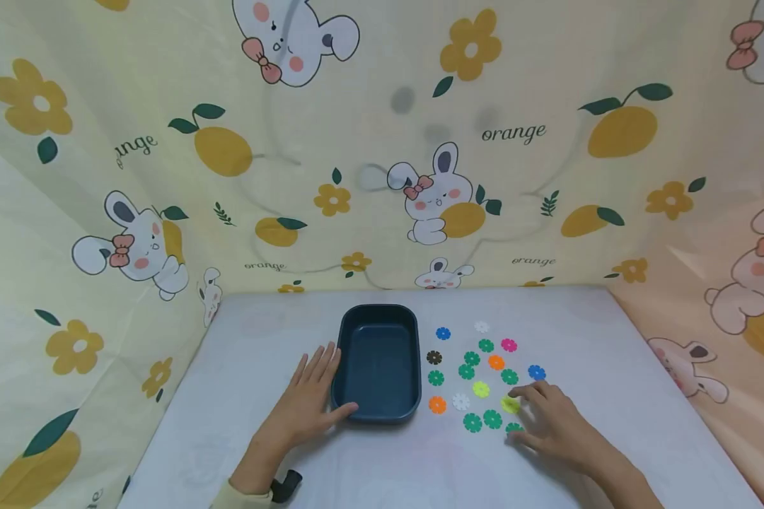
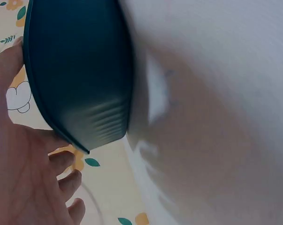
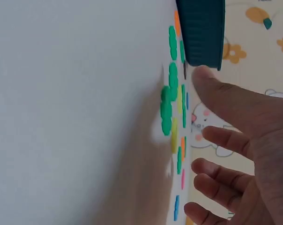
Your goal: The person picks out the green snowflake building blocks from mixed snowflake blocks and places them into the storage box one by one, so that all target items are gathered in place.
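Note:
A dark teal rectangular tray point(image 1: 377, 417) stands on the white table. My left hand point(image 1: 312, 403) rests against its left side, fingers straight along the rim and thumb at the near left corner; the left wrist view shows the same fingers touching the tray rim point(image 2: 40, 110). To the tray's right lie several flat notched plastic discs in green, orange, yellow, white, blue, pink and brown. My right hand point(image 1: 554, 428) hovers over the near right discs, thumb and fingers apart with nothing between them. Beneath its fingers are a yellow disc point(image 1: 510, 404) and a partly covered green disc point(image 1: 513, 428).
A cream cloth point(image 1: 369, 198) printed with rabbits, flowers and oranges hangs behind and beside the white table point(image 1: 248, 339). A black band or strap end point(image 1: 286, 486) shows at my left wrist. One blue disc point(image 1: 537, 372) lies just beyond my right fingers.

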Motion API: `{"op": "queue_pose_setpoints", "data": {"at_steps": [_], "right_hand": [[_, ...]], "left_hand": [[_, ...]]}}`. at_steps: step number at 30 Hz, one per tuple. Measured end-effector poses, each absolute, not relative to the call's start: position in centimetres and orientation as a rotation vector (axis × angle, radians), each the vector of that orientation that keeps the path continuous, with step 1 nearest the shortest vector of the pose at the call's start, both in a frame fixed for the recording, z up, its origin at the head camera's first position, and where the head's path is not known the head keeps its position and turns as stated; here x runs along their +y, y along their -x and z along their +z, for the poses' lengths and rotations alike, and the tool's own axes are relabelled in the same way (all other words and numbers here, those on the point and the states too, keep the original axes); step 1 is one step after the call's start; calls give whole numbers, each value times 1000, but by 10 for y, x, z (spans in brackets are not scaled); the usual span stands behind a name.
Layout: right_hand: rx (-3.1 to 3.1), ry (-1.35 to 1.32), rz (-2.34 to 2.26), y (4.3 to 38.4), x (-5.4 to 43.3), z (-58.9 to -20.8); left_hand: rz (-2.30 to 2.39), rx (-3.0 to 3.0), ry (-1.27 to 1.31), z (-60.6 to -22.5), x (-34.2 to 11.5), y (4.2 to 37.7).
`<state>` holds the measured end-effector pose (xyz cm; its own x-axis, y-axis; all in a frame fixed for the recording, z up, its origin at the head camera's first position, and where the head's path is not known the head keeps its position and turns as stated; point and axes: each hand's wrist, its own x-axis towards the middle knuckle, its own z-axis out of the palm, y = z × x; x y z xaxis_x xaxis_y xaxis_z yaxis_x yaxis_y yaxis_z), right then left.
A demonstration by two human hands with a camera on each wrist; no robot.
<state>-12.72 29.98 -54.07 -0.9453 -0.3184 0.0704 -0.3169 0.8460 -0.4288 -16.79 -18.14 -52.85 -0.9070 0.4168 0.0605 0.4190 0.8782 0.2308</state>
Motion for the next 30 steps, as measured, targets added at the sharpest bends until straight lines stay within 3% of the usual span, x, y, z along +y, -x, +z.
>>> {"op": "queue_pose_setpoints", "data": {"at_steps": [30], "right_hand": [[2714, 259, -899, 134, 286, -537]], "left_hand": [[-576, -3091, 593, -534, -160, 168]]}}
